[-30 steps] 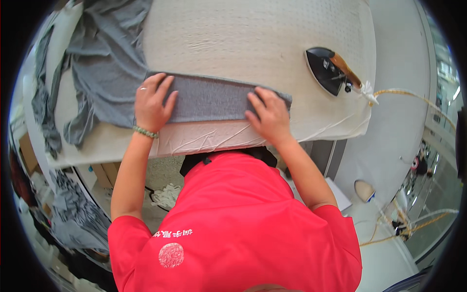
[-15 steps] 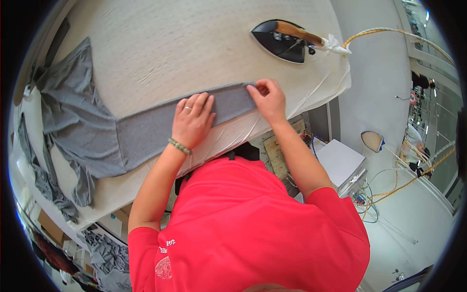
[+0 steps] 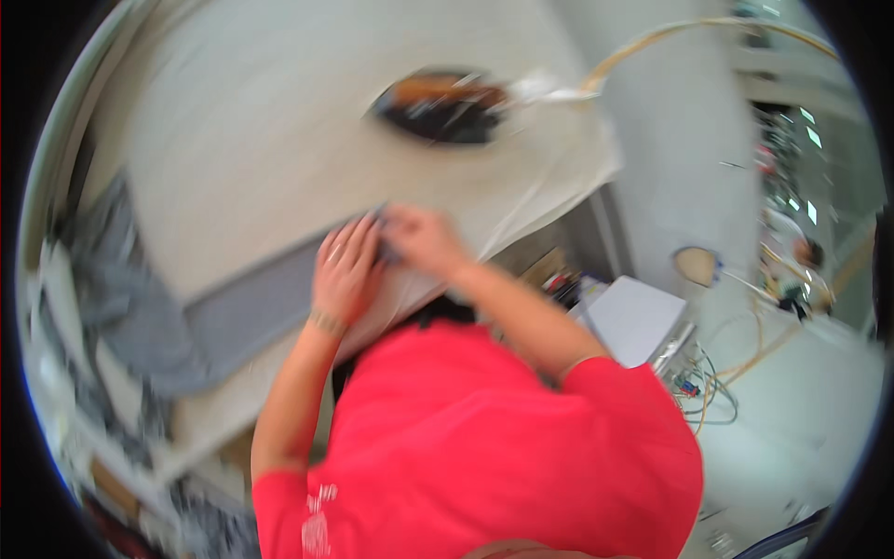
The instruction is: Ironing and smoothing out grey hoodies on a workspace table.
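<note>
A grey cloth garment (image 3: 251, 298) lies along the near edge of the pressing table, a long flat strip running right from a rumpled wider part. My left hand (image 3: 346, 270), with a bracelet at the wrist and a ring, rests on the strip close to its right end, fingers stretched out over the cloth. Beside it, my right hand (image 3: 424, 240) has its fingers curled in on the strip's end. Motion blurs the fingertips, and the hands hide part of that end. Farther off, an iron (image 3: 438, 110) with a brown handle lies on the table, apart from both hands.
A pale cover is spread over the table (image 3: 279, 121). A hose (image 3: 643, 48) leads right from the iron. Below the table's right end stand a white box (image 3: 635, 321) and loose cables (image 3: 712, 391). More grey cloth (image 3: 209, 517) is heaped at the lower left.
The whole view has shifted, so table and iron appear farther left and lower. My left hand has moved right along the cloth, closer to my right hand, which stays at the cloth's end.
</note>
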`<state>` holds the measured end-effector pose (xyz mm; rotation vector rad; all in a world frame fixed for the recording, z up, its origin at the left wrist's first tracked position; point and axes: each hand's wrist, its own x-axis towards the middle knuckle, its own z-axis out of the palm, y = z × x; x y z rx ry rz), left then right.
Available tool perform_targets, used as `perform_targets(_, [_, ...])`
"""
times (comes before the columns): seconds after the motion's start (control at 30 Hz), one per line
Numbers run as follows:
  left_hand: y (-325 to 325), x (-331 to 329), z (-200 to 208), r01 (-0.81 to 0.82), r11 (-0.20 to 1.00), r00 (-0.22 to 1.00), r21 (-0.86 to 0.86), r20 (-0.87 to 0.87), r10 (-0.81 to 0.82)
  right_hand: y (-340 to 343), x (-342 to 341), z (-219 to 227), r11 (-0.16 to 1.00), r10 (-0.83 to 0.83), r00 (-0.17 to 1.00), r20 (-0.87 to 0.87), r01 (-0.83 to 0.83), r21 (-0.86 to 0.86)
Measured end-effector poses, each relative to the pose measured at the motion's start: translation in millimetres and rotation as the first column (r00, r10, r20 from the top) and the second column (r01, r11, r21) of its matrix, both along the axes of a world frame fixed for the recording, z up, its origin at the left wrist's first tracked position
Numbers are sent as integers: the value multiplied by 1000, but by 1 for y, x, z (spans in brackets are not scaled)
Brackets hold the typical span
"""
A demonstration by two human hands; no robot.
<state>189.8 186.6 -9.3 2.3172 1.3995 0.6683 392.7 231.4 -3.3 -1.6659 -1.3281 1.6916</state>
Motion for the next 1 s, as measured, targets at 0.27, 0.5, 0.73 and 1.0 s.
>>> perform_targets(0.27, [11,24,-18,5,993,996,118,-93,6,2,8,6,864,43,971,234,-154,480])
perform_targets(0.5, [12,26,-38,-53,988,969,145,-231,85,-18,16,-8,748,103,868,485,-389,537])
perform_targets(0.73, [13,44,-9,-136,980,980,144,-129,155,87,36,51,146,-31,782,623,-613,776])
perform_targets(1.0, [5,41,5,-198,980,979,-14,-54,197,162,49,63,338,-57,481,875,-815,471])
